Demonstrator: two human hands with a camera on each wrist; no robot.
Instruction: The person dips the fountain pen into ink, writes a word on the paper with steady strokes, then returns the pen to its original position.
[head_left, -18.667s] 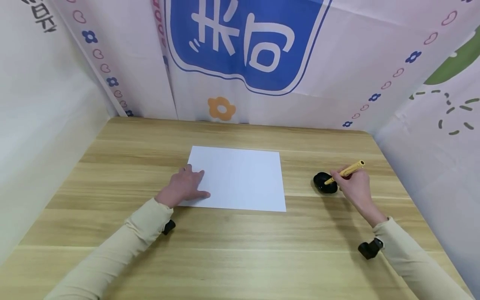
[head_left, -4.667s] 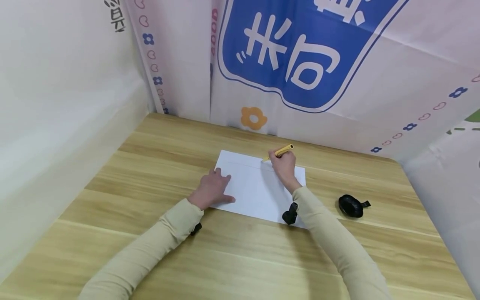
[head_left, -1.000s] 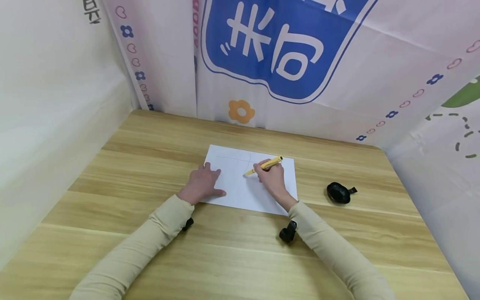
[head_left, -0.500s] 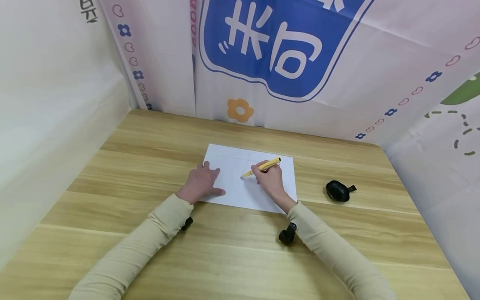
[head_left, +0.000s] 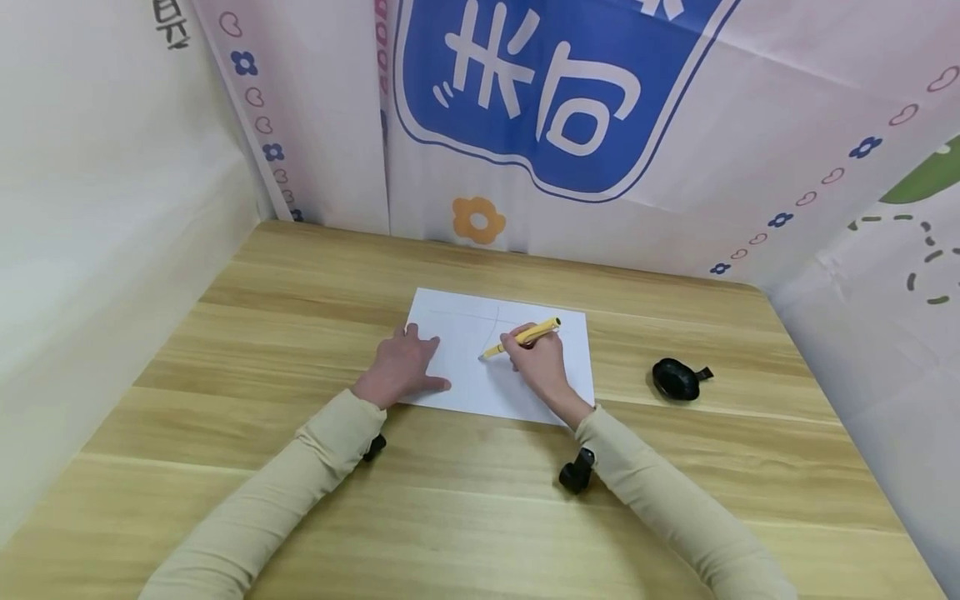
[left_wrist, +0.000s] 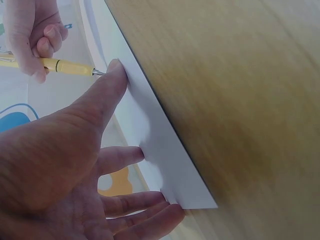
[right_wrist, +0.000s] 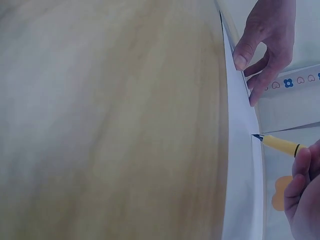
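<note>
A white sheet of paper lies on the wooden table, bearing a thin horizontal line and a curved line that crosses it and runs down. My right hand pinches a yellow fountain pen between thumb and fingers. In the right wrist view the pen's metal nib touches the paper. My left hand rests with spread fingers on the paper's left edge. Its thumb and fingertips press the sheet in the left wrist view. To the right of the paper sits a small black oval dish with a short tab handle.
The wooden table runs back to a printed cloth wall with a blue sign and an orange flower. White cloth walls stand at both sides. Black wrist cameras hang under the sleeves.
Earlier my right hand held the pen at the black dish, then drew the horizontal line. Within the last second the nib has moved slightly down and left, lengthening the curved line. My left hand stays put.
</note>
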